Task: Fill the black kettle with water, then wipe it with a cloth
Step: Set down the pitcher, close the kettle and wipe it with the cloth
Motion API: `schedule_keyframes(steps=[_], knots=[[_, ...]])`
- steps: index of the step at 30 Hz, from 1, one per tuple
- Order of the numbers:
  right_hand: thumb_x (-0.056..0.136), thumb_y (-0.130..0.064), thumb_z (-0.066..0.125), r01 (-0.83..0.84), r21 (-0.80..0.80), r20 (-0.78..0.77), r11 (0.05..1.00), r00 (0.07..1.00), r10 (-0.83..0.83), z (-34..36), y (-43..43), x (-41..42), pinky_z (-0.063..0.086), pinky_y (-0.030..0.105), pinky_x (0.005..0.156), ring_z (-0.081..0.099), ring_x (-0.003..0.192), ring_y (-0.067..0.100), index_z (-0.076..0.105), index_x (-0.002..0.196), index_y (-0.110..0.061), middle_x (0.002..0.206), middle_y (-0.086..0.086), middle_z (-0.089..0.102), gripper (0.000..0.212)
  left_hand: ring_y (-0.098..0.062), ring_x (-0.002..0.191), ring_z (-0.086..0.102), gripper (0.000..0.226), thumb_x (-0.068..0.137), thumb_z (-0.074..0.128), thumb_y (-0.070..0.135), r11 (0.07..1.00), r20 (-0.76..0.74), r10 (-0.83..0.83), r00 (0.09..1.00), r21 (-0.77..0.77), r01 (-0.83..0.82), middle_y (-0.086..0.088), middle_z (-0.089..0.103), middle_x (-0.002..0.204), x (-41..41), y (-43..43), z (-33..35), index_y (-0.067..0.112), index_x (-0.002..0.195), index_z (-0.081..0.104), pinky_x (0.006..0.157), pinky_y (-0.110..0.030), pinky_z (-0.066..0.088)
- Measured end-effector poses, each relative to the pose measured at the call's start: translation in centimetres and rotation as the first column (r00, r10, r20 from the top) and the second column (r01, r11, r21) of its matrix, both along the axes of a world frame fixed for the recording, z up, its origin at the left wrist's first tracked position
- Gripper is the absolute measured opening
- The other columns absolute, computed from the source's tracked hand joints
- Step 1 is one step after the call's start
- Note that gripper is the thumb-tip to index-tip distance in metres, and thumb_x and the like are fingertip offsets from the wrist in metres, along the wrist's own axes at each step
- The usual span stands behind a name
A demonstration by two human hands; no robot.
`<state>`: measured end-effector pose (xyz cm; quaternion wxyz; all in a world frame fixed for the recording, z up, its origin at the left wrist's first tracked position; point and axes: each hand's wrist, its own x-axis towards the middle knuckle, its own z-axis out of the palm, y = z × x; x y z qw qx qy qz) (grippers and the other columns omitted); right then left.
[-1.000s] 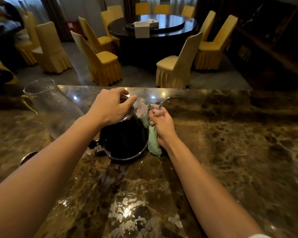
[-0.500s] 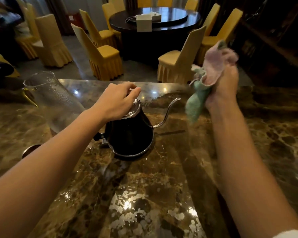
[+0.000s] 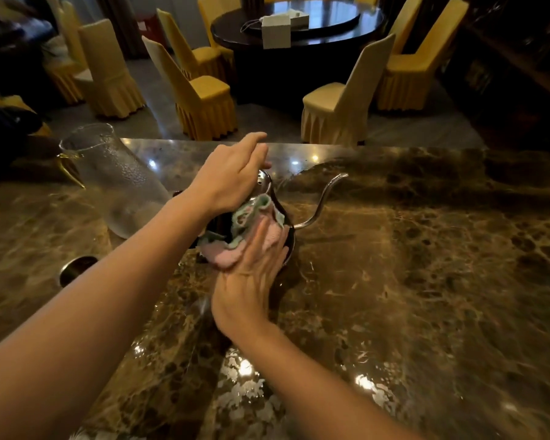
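The black kettle [image 3: 287,230] with a thin silver gooseneck spout stands on the brown marble counter [image 3: 410,281], spout pointing right. My left hand [image 3: 232,179] rests on its shiny lid from above, fingers spread over the top. My right hand [image 3: 251,274] presses a crumpled pink and green cloth [image 3: 248,230] flat against the kettle's near side. Most of the kettle's body is hidden behind the cloth and both hands.
A tall textured glass pitcher [image 3: 118,182] stands just left of the kettle. A round metal-rimmed hole [image 3: 77,269] sits in the counter at the left. Beyond the counter's far edge are yellow-covered chairs [image 3: 204,100] and a dark round table [image 3: 299,23].
My right hand came down from the raised position at the right and now presses the cloth on the kettle's near side. My left hand stays on the lid.
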<state>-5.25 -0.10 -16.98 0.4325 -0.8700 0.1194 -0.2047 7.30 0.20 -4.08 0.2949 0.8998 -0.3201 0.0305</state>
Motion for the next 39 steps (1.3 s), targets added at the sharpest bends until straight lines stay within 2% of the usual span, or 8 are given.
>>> schedule_keyframes(steps=[6, 10, 15, 18, 23, 29, 36, 39], knots=[[0.071, -0.044, 0.079, -0.106, 0.091, 0.082, 0.99, 0.992, 0.098, 5.3, -6.7, 5.1, 0.009, 0.049, 0.125, 0.01, 0.153, 0.028, -0.011, 0.155, -0.027, 0.165, 0.011, 0.011, 0.124, -0.034, 0.111, 0.059, 0.046, 0.1, 0.038, 0.033, 0.999, 0.006, -0.038, 0.999, -0.035, 0.039, -0.015, 0.065, 0.122, 0.0, 0.7, 0.3, 0.008, 0.137, 0.051, 0.097, -0.039, 0.04], [0.065, -0.026, 0.09, -0.395, 0.367, -0.009, 0.842, 0.904, 0.427, 7.4, -12.5, 7.0, 0.057, 0.033, 0.088, 0.067, 0.101, 0.01, 0.04, 0.142, -0.019, 0.121, 0.002, 0.065, 0.092, -0.035, 0.121, 0.053, 0.049, 0.105, 0.028, 0.036, 1.0, -0.02, 0.0, 1.0, -0.002, 0.0, -0.014, 0.057, 0.135, 0.5, 0.3, 0.2, 0.019, 0.151, 0.029, 0.102, -0.043, 0.039], [0.095, -0.015, 0.063, -0.374, 0.462, -0.124, 0.804, 0.871, 0.476, 6.6, -16.3, 7.8, 0.054, 0.034, 0.081, 0.069, 0.074, 0.006, 0.066, 0.092, -0.022, 0.076, -0.005, 0.07, 0.009, -0.017, 0.147, 0.021, 0.054, 0.106, 0.029, 0.033, 1.0, 0.004, 0.009, 1.0, 0.021, -0.009, -0.009, 0.012, 0.163, 0.3, -0.4, 0.2, 0.015, 0.155, 0.017, 0.112, -0.023, 0.015], [0.103, -0.031, 0.047, -0.153, 0.708, -0.162, 0.689, 0.915, 0.371, 6.2, -15.4, 8.8, 0.048, 0.025, 0.049, 0.063, 0.051, 0.012, 0.066, 0.093, -0.011, 0.055, -0.002, 0.063, 0.029, -0.01, 0.147, 0.015, 0.056, 0.105, 0.029, 0.036, 0.999, 0.013, -0.03, 0.999, 0.029, 0.03, -0.006, 0.003, 0.165, 0.5, -0.2, 0.0, 0.015, 0.156, 0.016, 0.118, -0.026, 0.013], [0.108, -0.039, 0.03, -0.308, 0.692, -0.065, 0.653, 0.874, 0.482, 11.4, -12.3, 11.3, 0.056, 0.017, 0.066, 0.061, 0.089, 0.009, 0.048, 0.14, -0.021, 0.123, 0.006, 0.063, 0.041, -0.026, 0.15, -0.013, 0.055, 0.105, 0.028, 0.035, 0.999, 0.101, 0.024, 0.995, 0.034, -0.028, -0.009, -0.012, 0.164, 0.3, -0.5, -0.5, 0.016, 0.155, 0.017, 0.122, -0.042, 0.002], [0.107, -0.039, 0.03, -0.285, 0.633, -0.304, 0.72, 0.763, 0.57, 11.0, -12.6, 12.8, 0.049, 0.019, 0.069, 0.06, 0.101, 0.016, 0.045, 0.143, -0.009, 0.125, 0.006, 0.062, 0.05, -0.024, 0.15, -0.015, 0.05, 0.106, 0.029, 0.027, 1.0, 0.087, 0.024, 0.996, 0.016, -0.025, -0.008, -0.002, 0.165, 0.3, -0.4, -0.5, 0.013, 0.153, 0.025, 0.122, -0.044, -0.002], [0.108, -0.029, 0.032, -0.255, 0.721, -0.06, 0.644, 0.904, 0.424, 7.7, -12.7, 9.8, 0.05, 0.015, 0.091, 0.06, 0.099, 0.009, 0.054, 0.116, -0.032, 0.105, -0.005, 0.062, 0.024, -0.02, 0.151, 0.002, 0.054, 0.096, 0.034, 0.004, 0.994, 0.044, 0.112, 0.993, 0.015, -0.113, -0.006, 0.018, 0.162, 0.2, -1.2, -0.2, 0.015, 0.149, 0.034, 0.12, -0.034, 0.007], [0.097, -0.061, 0.04, -0.146, 0.675, -0.016, 0.723, 0.977, 0.213, 5.6, -10.6, 4.9, 0.051, 0.019, 0.063, 0.059, 0.067, 0.015, 0.046, 0.129, -0.027, 0.075, 0.003, 0.058, 0.047, -0.021, 0.151, 0.005, 0.056, 0.094, 0.034, 0.001, 0.994, 0.05, 0.099, 0.994, 0.043, -0.101, -0.006, 0.021, 0.162, 0.0, -1.2, -0.1, 0.015, 0.149, 0.035, 0.12, -0.035, 0.009]])
